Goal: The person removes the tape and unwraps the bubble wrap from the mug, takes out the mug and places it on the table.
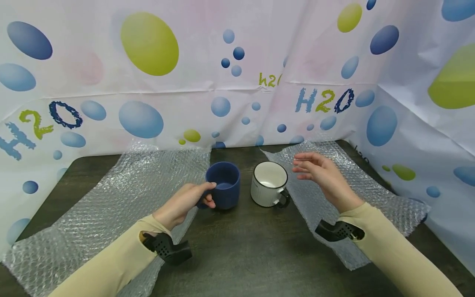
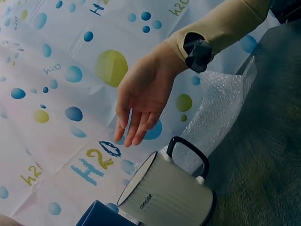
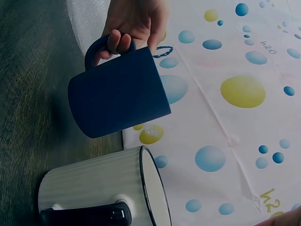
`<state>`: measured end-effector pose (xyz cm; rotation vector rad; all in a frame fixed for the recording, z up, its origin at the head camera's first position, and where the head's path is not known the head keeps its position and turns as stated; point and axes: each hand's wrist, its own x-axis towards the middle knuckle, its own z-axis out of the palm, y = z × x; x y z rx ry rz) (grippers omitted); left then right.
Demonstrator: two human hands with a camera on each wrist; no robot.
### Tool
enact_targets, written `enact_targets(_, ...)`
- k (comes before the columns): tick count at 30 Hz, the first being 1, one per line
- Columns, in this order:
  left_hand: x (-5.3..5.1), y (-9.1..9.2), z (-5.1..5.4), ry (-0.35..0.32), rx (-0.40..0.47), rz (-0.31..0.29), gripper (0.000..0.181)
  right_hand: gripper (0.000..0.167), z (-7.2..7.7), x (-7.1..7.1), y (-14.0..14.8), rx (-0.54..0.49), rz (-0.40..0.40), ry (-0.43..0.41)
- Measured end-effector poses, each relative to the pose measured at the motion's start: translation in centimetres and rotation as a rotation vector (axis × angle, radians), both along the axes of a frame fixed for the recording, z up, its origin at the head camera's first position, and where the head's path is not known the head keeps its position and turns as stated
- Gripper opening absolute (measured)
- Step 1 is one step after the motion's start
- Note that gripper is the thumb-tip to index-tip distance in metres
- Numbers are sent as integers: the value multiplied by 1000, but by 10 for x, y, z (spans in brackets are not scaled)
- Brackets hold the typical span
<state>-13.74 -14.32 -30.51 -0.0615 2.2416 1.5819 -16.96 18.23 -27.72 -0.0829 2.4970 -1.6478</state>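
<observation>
My left hand (image 1: 191, 201) grips the handle of a dark blue mug (image 1: 227, 194), with its thumb near the rim. The right wrist view shows the fingers curled through the handle of the blue mug (image 3: 120, 92). Just right of it a white enamel mug (image 1: 264, 192) with a black rim stands upright on the table, its black handle (image 1: 285, 199) turned toward the front right. Above and right of the white mug hovers my right hand (image 1: 323, 175), fingers loosely extended and holding nothing. In the left wrist view that right hand (image 2: 146, 99) is apart from the white mug (image 2: 169, 193).
A long sheet of bubble wrap (image 1: 122, 198) lies across the left of the dark table (image 1: 230, 255). Another bubble wrap sheet (image 1: 323, 218) lies on the right, beneath my right hand. A white curtain (image 1: 245, 123) with coloured dots encloses the back and sides.
</observation>
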Motion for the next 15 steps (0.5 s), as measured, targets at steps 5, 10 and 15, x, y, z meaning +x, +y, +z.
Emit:
enact_targets(5,-3,-6,-3,-32,-24,27,38,43,-1,0,-1,-2,13,0)
enact_targets(10,-3,-9,-3,-49,-37,39,39,43,0,0,-4,-7,39,-7)
enact_targets(15,-5,-9,-2,-60,-38,43,39,43,2,-1,-6,-13,45,-7)
